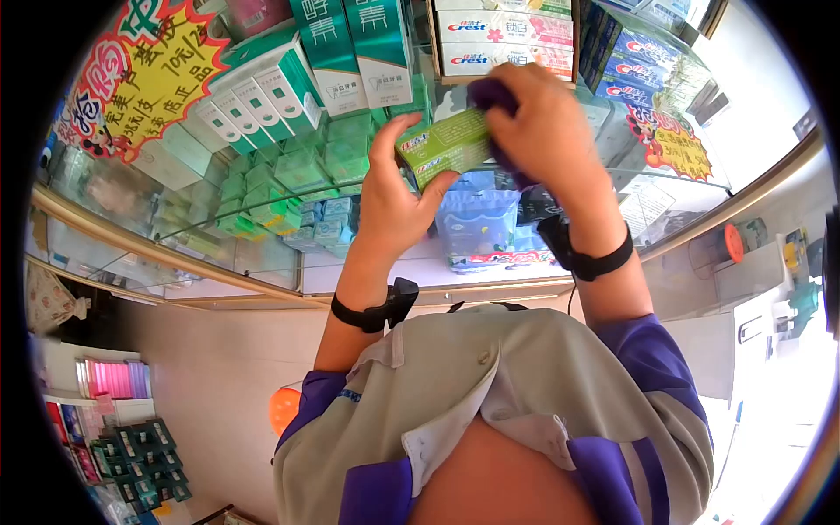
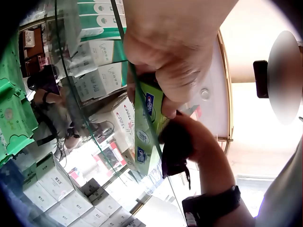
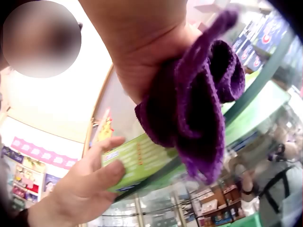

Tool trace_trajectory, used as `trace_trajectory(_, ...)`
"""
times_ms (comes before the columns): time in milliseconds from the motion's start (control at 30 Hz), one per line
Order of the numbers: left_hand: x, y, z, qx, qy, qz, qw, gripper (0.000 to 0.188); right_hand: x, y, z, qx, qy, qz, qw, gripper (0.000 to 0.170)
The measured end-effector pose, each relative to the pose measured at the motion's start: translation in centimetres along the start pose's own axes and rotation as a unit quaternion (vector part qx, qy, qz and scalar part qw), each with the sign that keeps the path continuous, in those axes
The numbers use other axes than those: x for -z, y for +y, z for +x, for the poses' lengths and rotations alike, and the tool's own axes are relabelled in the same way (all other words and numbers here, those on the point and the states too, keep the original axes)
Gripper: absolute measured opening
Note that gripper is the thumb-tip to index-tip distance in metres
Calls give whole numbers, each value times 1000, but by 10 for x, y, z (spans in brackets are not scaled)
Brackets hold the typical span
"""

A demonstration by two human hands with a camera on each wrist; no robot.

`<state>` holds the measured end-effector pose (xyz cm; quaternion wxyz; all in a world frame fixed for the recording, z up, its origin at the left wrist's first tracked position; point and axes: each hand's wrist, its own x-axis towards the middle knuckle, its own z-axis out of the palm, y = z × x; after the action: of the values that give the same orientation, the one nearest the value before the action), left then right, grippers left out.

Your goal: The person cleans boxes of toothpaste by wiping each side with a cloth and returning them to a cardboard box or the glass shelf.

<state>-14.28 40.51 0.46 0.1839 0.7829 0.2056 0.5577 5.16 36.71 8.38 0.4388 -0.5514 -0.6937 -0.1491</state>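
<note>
In the head view my left hand point(image 1: 392, 188) grips one end of a green Crest toothpaste box point(image 1: 430, 156), thumb on the near side and fingers on the far side. My right hand point(image 1: 551, 127) holds a bunched purple cloth point(image 1: 500, 150) against the box's other end. The right wrist view shows the crumpled cloth point(image 3: 191, 109) hanging from the right hand and covering part of the box point(image 3: 142, 158). From the left wrist, the long green box point(image 2: 144, 125) appears beside the glass edge, its lettered side showing.
A glass display counter point(image 1: 262, 206) spans the front, with green packs point(image 1: 302, 166) and a blue bag point(image 1: 477, 219) inside. On top stand tall teal boxes point(image 1: 376, 57), white Crest boxes point(image 1: 507, 35) and blue Crest boxes point(image 1: 634, 66). A yellow price sign point(image 1: 149, 74) stands at left.
</note>
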Motion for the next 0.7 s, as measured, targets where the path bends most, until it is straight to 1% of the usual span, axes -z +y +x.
trace_trajectory(33,1,2,0,24,-25,6,999,82,4,17,1,-30,2,-20,999,21)
trace_trajectory(67,1,5,1,13,-16,40,999,83,6,38,2,-27,33,-31,999,23)
trace_trajectory(100,-1,5,0,17,-12,36,999,83,9,54,0,-22,63,-41,997,24)
trace_trajectory(133,-3,5,0,30,-3,32,999,84,15,58,-4,-57,81,-57,993,26)
trace_trajectory(167,-4,7,-1,42,7,30,999,85,17,65,-9,-53,76,-58,994,26)
trace_trajectory(233,-7,15,0,60,34,54,996,82,15,75,-14,-186,110,34,976,34)
trace_trajectory(267,-9,18,0,51,25,123,991,79,14,75,-21,-231,89,63,967,42)
trace_trajectory(300,-9,20,1,41,12,192,980,75,14,72,-25,-226,88,69,968,42)
trace_trajectory(333,-10,17,3,-8,41,187,981,70,14,70,-29,-221,90,79,968,44)
trace_trajectory(367,-8,14,3,-11,40,192,981,70,14,70,-31,-218,94,89,967,46)
trace_trajectory(400,-5,11,2,-12,4,190,982,69,16,75,-31,-234,87,118,961,47)
trace_trajectory(433,-3,10,1,-13,-33,187,982,68,18,83,-29,-236,92,122,960,47)
trace_trajectory(467,-3,12,-1,-17,-39,190,981,68,20,92,-27,-269,77,214,936,46)
trace_trajectory(500,-3,15,-3,7,-39,139,990,65,23,92,-27,-299,62,305,902,46)
trace_trajectory(533,-2,18,-4,30,-39,88,995,63,30,89,-27,-336,67,378,860,44)
trace_trajectory(567,-1,22,-3,24,-45,92,994,63,31,87,-32,-335,74,383,857,44)
trace_trajectory(633,-3,30,4,-64,-5,-33,997,61,40,83,-39,-314,94,420,846,42)
trace_trajectory(667,0,36,11,-73,-20,-97,992,61,48,76,-45,-301,84,425,850,40)
trace_trajectory(700,5,43,15,-77,-22,-97,992,61,56,66,-50,-300,88,425,849,40)
